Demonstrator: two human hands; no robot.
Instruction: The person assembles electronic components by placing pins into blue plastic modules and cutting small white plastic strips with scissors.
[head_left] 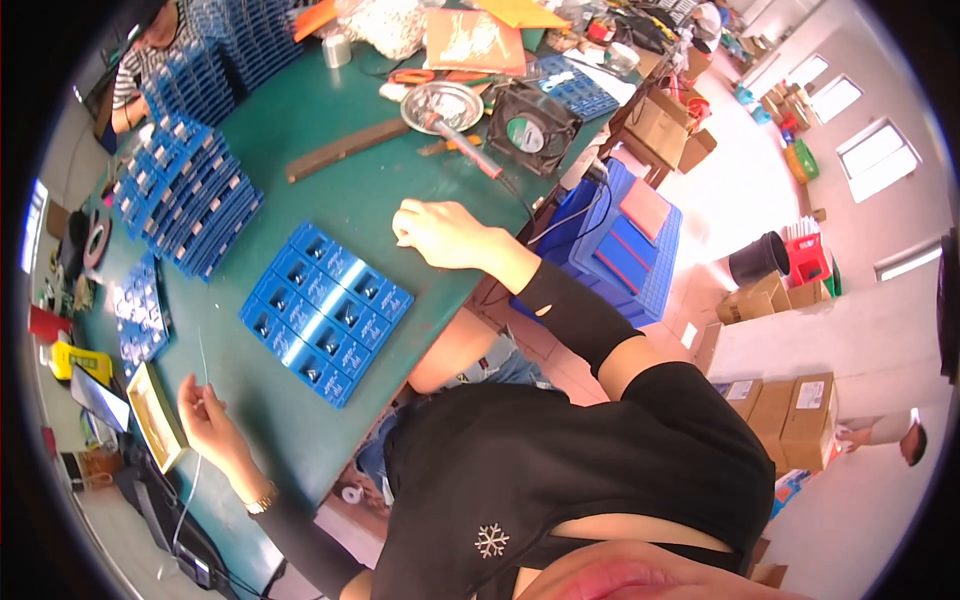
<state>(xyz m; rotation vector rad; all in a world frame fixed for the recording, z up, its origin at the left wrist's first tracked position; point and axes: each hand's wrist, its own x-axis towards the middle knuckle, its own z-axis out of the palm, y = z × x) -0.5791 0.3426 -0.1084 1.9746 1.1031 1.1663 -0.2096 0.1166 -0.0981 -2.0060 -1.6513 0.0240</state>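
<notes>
On the green table in front of me lies a blue circuit board panel [328,318], divided into several small boards with dark parts on them. My left hand [208,425] is at the panel's near left, its fingers pinched round a thin solder wire [201,350] that sticks up past the fingertips and trails down beside the wrist. Beyond the panel's right corner, my right hand [440,234] is closed with curled fingers; whatever it may hold is hidden. A soldering iron [470,150] leans on a round metal dish [440,104] farther back, apart from both hands.
Stacked blue panels [190,195] rise at the left. A wooden bar [345,150] and a black fan [535,125] lie toward the back. A yellow-rimmed tray [155,418] is beside my left hand. A blue crate [625,250] stands off the right edge. A person [155,50] sits at far left.
</notes>
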